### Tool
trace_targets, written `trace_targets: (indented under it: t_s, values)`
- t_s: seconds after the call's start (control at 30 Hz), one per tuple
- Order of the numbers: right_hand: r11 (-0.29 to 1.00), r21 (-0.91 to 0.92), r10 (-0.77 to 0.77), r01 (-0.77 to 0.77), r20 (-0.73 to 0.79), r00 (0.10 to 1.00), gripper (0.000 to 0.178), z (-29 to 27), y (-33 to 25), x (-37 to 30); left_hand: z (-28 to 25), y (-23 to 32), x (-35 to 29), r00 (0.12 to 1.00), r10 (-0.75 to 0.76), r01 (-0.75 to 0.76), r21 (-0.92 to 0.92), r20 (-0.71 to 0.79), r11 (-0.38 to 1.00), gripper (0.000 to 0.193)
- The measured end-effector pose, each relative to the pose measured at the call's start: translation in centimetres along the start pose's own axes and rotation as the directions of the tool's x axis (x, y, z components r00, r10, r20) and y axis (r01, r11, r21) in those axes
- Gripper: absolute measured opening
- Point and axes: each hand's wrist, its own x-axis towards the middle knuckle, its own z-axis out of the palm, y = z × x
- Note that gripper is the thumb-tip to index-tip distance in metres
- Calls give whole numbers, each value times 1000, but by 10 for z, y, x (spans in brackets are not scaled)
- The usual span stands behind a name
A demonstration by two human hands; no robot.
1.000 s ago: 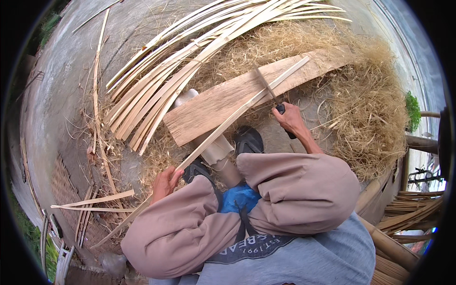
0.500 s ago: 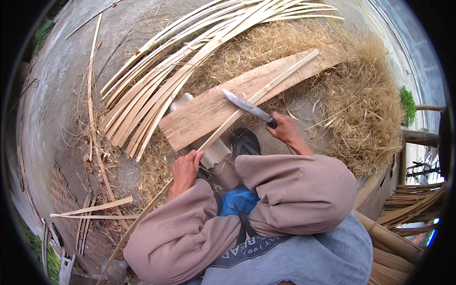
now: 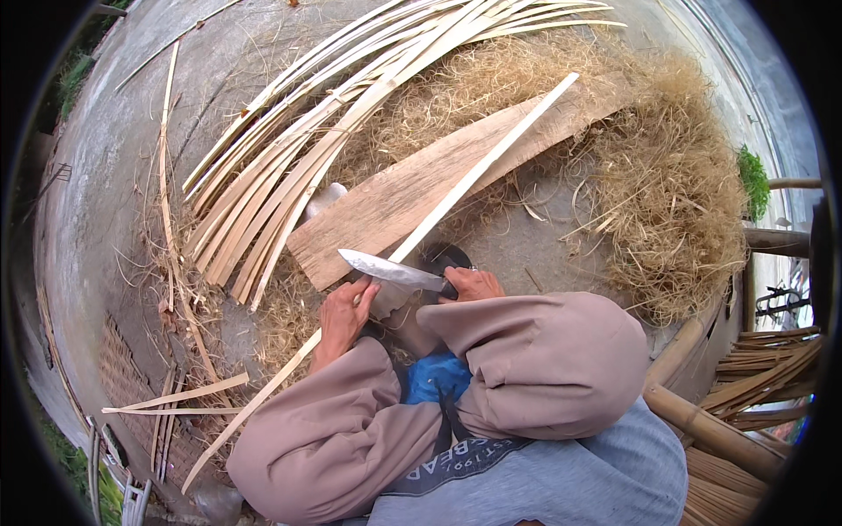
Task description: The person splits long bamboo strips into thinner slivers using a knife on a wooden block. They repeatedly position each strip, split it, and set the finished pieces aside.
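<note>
A concrete floor [image 3: 114, 175] is lying under everything. A wide heap of shavings [image 3: 675, 184] is covering its right and upper part. A fan of split strips [image 3: 289, 167] is lying to the left, reaching toward the top edge. A flat plank [image 3: 412, 193] is lying slantwise across the middle, its near end just ahead of the hands. One long strip [image 3: 478, 171] is running slantwise over the plank and down past the left sleeve. The left hand [image 3: 342, 314] is closing its fingers around this strip just below the plank. The right hand [image 3: 474, 282] is gripping the handle of a knife [image 3: 390, 270], fingers wrapped shut. The blade is pointing left and crossing the strip just above the left hand.
</note>
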Motion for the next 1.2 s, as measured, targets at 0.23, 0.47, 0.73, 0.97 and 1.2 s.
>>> trace_targets:
  t_s: [0.23, 0.47, 0.73, 0.97, 1.2]
  values:
    - [949, 99, 315, -300, -365, 876, 33, -50, 117, 38, -13, 15, 2, 989, -127, 129, -17, 73, 991, 36]
    - [825, 65, 460, -561, -654, 600, 61, -130, 226, 40, -24, 14, -3, 984, -139, 151, -102, 115, 983, 36]
    - [944, -316, -175, -95, -723, 668, 82, -114, 78, 74, -106, -16, -45, 967, -212, 222, -61, 142, 973, 34]
    - [796, -360, -551, 486, -98, 829, 40, -131, -1, 135, -183, -52, -85, 897, -390, 373, 118, 207, 921, 41]
    - [914, -37, -394, 404, 165, 904, 60, -92, -26, 128, -130, -27, -39, 917, -299, 333, -94, 264, 938, 33]
